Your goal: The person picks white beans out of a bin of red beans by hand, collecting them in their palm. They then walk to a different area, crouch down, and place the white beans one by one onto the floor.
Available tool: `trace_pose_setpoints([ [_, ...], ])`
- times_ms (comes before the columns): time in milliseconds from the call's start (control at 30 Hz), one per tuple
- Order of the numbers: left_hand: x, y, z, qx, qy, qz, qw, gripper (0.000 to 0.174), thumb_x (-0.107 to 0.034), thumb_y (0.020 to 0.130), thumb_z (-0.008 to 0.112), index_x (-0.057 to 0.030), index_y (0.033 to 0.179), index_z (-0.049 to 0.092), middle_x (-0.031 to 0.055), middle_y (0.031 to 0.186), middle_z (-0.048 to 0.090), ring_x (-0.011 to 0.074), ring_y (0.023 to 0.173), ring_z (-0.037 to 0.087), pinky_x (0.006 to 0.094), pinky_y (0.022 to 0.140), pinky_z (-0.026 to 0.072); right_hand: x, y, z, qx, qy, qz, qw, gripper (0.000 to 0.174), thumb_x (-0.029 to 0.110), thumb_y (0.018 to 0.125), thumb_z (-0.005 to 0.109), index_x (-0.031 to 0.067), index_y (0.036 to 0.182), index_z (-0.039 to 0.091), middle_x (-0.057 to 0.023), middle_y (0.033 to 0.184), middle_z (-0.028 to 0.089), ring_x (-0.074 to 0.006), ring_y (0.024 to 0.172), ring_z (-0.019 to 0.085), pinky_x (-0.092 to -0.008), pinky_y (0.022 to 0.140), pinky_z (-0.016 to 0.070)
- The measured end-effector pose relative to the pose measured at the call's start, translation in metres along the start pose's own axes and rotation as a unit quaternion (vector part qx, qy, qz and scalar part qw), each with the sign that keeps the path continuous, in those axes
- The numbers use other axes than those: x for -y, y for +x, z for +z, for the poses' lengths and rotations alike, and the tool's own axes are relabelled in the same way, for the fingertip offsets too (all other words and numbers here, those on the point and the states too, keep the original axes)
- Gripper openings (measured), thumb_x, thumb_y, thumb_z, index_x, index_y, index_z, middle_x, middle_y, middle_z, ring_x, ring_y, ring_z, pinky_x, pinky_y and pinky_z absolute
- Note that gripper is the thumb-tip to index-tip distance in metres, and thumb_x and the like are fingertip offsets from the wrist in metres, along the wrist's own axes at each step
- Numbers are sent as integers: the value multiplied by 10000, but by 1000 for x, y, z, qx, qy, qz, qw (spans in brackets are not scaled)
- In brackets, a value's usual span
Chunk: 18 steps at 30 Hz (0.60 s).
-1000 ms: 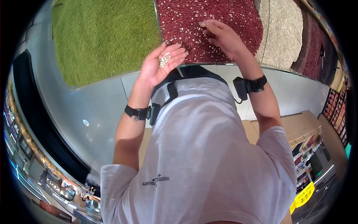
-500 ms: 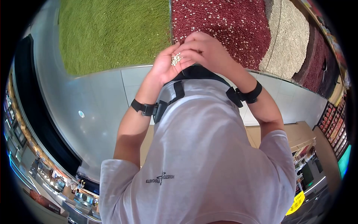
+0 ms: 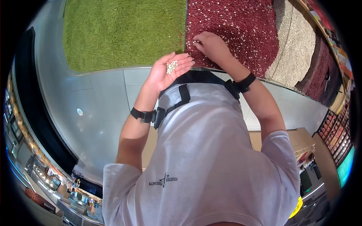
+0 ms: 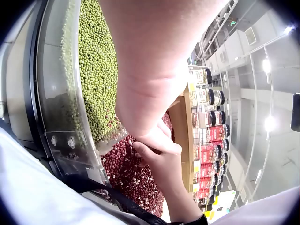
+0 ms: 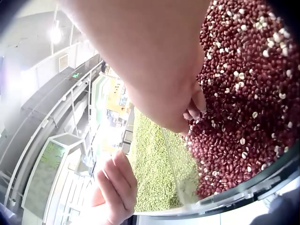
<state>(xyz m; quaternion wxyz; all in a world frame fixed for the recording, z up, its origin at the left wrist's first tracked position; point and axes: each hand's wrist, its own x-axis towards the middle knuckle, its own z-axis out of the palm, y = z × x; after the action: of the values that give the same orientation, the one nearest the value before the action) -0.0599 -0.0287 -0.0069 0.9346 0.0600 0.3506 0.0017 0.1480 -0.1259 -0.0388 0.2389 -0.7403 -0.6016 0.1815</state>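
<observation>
Palm up, the left hand (image 3: pixel 169 71) holds a small pile of white kernels (image 3: pixel 172 67) on its palm, fingers extended, just outside the bin's front edge. The right hand (image 3: pixel 213 46) reaches over red beans (image 3: pixel 241 45) dotted with white kernels, its bent thumb and index finger at the surface beside a few kernels. The right wrist view shows its curled fingers (image 5: pixel 194 110) low at the red beans (image 5: pixel 234 140); whether they pinch a kernel is unclear. The left wrist view shows the right hand (image 4: pixel 161 164) just beyond the left hand (image 4: pixel 152 136).
Green beans (image 3: pixel 124 34) fill the bin on the left, behind a thin clear divider (image 3: pixel 186 26). White grain (image 3: pixel 296 41) lies to the right. A clear bin rim (image 3: pixel 124 67) runs along the front. Shelves of jars (image 4: pixel 208 150) stand beyond, and a wooden edge (image 4: pixel 186 140) borders the bins.
The right hand has moved from over the red beans to the left palm, then back out to the beans. The left hand stays palm up with its kernels; the view has shifted a little.
</observation>
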Motion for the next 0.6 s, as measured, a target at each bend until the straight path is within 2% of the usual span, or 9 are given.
trace_pose_setpoints([
  [133, -5, -4, -3, -12, 0, 10, 1000, 457, -255, 1002, 390, 114, 1255, 482, 256, 1212, 586, 315, 1075, 626, 386, 929, 535, -1, 4, 10, 3, -40, -9, 999, 127, 196, 825, 645, 72, 852, 641, -87, 821, 604, -276, 867, 619, -395, 749, 523],
  [267, -11, -5, -6, -8, -5, 5, 1000, 454, -259, 1001, 396, 109, 1251, 487, 255, 1207, 589, 316, 1076, 625, 385, 928, 535, 0, 6, 15, 15, -51, 0, 999, 122, 197, 830, 637, 77, 850, 640, -84, 822, 604, -270, 872, 620, -385, 754, 524],
  [333, -14, -5, -5, -3, -5, 1, 1000, 455, -261, 1001, 398, 108, 1250, 488, 256, 1207, 588, 316, 1077, 625, 385, 929, 534, -2, 7, 19, 3, -71, -24, 997, 97, 179, 826, 630, 83, 835, 642, -82, 808, 608, -268, 855, 622, -382, 751, 524],
  [467, -20, -5, -3, -3, 1, -4, 1000, 454, -259, 1000, 401, 110, 1251, 487, 261, 1211, 584, 318, 1075, 625, 384, 923, 538, -3, 6, 16, 2, -37, -19, 999, 80, 159, 811, 637, 82, 823, 652, -85, 790, 615, -276, 831, 624, -381, 739, 523],
  [533, -23, -4, -1, -3, 6, -6, 1000, 454, -258, 1000, 402, 111, 1251, 487, 263, 1213, 582, 320, 1074, 626, 384, 921, 539, -3, 4, 10, 1, 27, 40, 999, 79, 147, 785, 654, 80, 824, 665, -90, 797, 629, -293, 813, 622, -380, 724, 521],
  [600, -25, -3, 2, -26, 49, 2, 998, 498, -282, 1005, 365, 128, 1269, 462, 273, 1227, 568, 336, 1114, 598, 399, 973, 498, -4, 1, 1, -6, 30, 62, 998, 92, 152, 783, 666, 85, 846, 680, -93, 815, 643, -286, 806, 629, -366, 722, 522],
])
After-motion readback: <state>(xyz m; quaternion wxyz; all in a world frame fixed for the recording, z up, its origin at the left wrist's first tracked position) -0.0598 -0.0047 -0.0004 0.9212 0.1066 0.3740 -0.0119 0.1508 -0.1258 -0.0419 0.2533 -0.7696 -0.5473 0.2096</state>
